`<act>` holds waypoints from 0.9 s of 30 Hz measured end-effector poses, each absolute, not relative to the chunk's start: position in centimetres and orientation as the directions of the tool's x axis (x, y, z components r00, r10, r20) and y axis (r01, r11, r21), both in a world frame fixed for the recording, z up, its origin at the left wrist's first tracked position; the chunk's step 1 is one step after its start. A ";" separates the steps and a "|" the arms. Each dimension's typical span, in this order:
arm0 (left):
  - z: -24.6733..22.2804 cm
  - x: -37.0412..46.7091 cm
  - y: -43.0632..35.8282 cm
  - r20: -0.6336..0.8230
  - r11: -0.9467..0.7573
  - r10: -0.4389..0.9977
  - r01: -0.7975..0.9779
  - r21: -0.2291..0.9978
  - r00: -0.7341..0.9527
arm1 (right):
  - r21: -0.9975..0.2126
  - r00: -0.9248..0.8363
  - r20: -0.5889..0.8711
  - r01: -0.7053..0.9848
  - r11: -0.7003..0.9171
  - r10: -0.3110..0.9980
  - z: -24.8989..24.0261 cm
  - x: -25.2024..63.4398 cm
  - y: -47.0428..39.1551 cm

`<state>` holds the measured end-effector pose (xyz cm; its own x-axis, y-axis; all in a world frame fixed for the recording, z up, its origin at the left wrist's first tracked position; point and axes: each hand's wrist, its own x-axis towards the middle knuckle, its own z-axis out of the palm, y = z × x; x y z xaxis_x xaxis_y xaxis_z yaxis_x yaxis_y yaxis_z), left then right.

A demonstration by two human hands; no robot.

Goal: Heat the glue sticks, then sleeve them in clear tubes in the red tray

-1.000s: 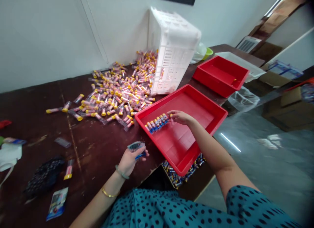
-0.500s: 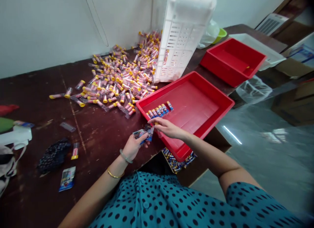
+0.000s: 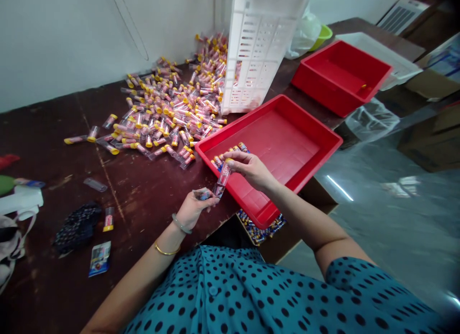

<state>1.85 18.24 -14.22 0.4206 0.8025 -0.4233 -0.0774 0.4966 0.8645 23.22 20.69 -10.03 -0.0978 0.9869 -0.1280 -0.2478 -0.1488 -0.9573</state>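
My right hand (image 3: 249, 170) pinches the yellow cap of a clear tube (image 3: 224, 175) with pink contents, held over the near left corner of a shallow red tray (image 3: 287, 147). The tube's lower end meets a small printed wrapper (image 3: 203, 194) in my left hand (image 3: 192, 208), whose fingers are closed around it. Several blue-wrapped tubes (image 3: 243, 147) with yellow caps lie in a row in the tray, partly hidden behind my right hand. Left of the tray spreads a large pile of pink tubes (image 3: 168, 109) with yellow caps.
A white slatted crate (image 3: 251, 56) stands behind the tray. A deeper red bin (image 3: 323, 92) is at the back right. Below the table edge, a cardboard box (image 3: 287, 243) holds blue tubes. A dark cloth (image 3: 77, 227) and a flat packet (image 3: 99, 259) lie at left.
The tube in my right hand has come up into clear sight, standing slanted above the wrapper. My left hand has moved slightly left and down. The whole view has shifted a little.
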 end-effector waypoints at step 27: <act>-11.6 3.9 16.9 -0.439 0.601 0.730 -0.187 0.777 0.523 | -0.993 -0.044 0.030 -0.119 0.024 0.999 -11.9 20.7 15.4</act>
<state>3.88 16.86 -11.65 0.5231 0.7304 -0.4392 -0.1870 0.6011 0.7770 20.73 15.37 -11.93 -0.0436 0.9986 0.0298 -0.1190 0.0244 -0.9926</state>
